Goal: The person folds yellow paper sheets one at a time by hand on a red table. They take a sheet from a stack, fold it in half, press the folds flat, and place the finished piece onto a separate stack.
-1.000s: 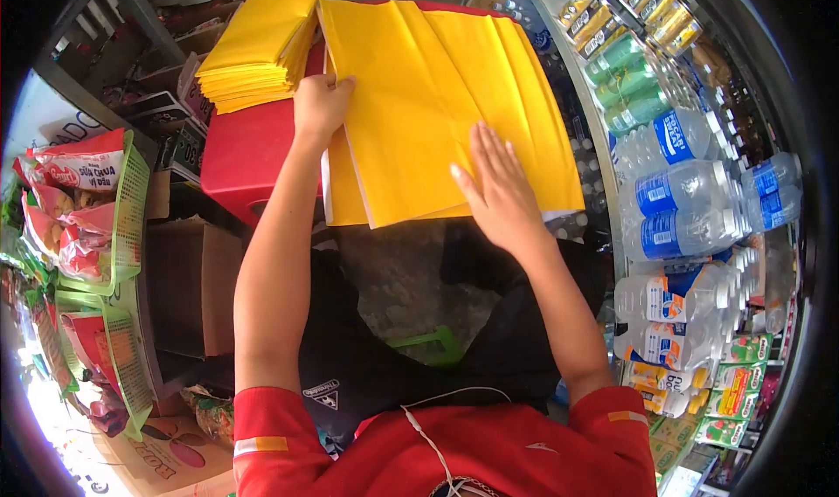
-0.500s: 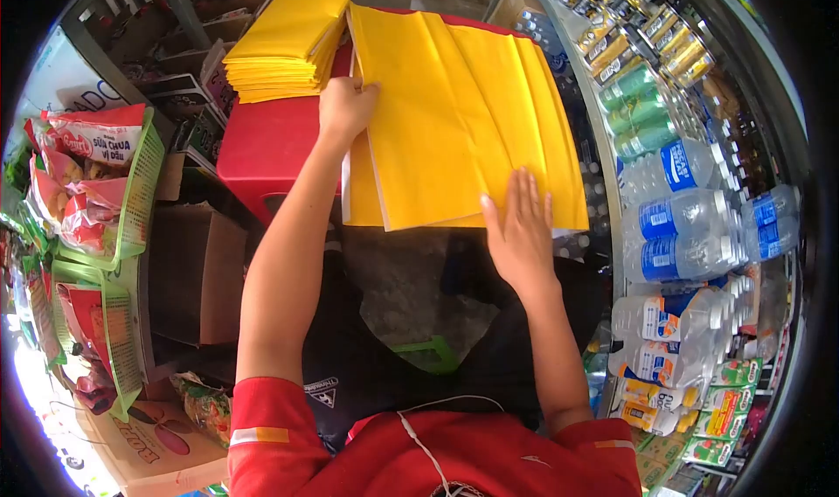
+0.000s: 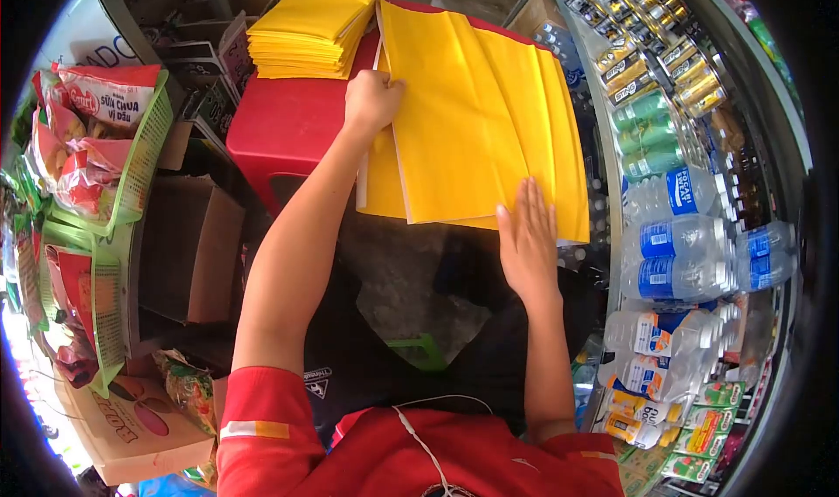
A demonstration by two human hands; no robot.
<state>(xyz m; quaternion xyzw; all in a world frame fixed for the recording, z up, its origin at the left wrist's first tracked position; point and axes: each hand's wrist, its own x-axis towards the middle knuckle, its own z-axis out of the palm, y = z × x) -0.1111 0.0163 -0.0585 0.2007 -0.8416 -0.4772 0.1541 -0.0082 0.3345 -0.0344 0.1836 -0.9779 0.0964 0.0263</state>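
Observation:
Several large yellow sheets [image 3: 463,121] with pale undersides lie overlapped like a fan on a red plastic table, their near edges hanging over its front. My left hand [image 3: 374,101] is closed in a pinch on the left edge of the top sheet. My right hand [image 3: 529,244] rests with its fingers stretched out flat at the near right edge of the sheets. Beyond my left hand stands a neat stack of folded yellow pieces [image 3: 315,17] on the same table.
The red table [image 3: 288,117] stands before my knees. At right, a shelf holds plastic bottles [image 3: 664,265] and drink cans [image 3: 647,134]. At left are green baskets [image 3: 144,148] of snack packets, an open cardboard box [image 3: 205,252] and a printed carton [image 3: 131,427].
The view has shifted slightly, so the table, stack and left hand appear farther right. My left hand still pinches the sheet's edge, and my right hand still lies flat.

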